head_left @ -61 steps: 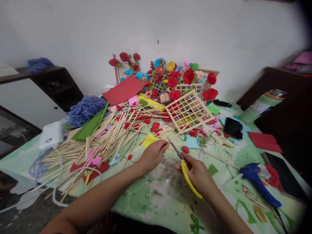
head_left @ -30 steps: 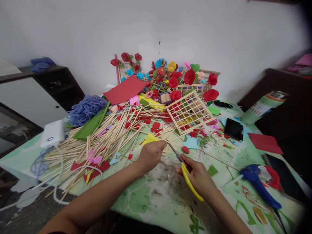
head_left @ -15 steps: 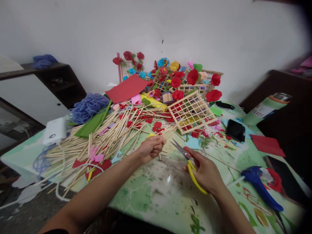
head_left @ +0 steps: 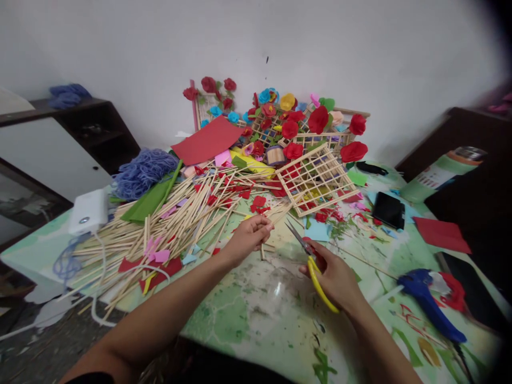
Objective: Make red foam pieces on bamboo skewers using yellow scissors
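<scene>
My right hand (head_left: 334, 280) grips a pair of scissors (head_left: 317, 277) with yellow handles. The blades point up and left toward my left hand (head_left: 253, 237), apart from it. The left fingers are pinched together over the table; whatever is between them is too small or hidden to name. Just beyond the fingertips lie thin pale sticks (head_left: 280, 212). Behind them a lattice of pale sticks (head_left: 318, 180) leans among red paper flowers (head_left: 294, 151). A large heap of loose sticks (head_left: 176, 226) spreads left of my left hand.
A blue glue gun (head_left: 432, 306), a phone (head_left: 472, 290), a black wallet-like object (head_left: 388, 209) and a green bottle (head_left: 442, 173) stand or lie at right. At left are blue yarn (head_left: 144, 173) and a white box (head_left: 88, 210) with a cable. Red paper (head_left: 210, 140) rests behind.
The left hand has shifted slightly up, its fingers a little looser. The scissors remain in my right hand, almost in the same place. The view has tilted slightly.
</scene>
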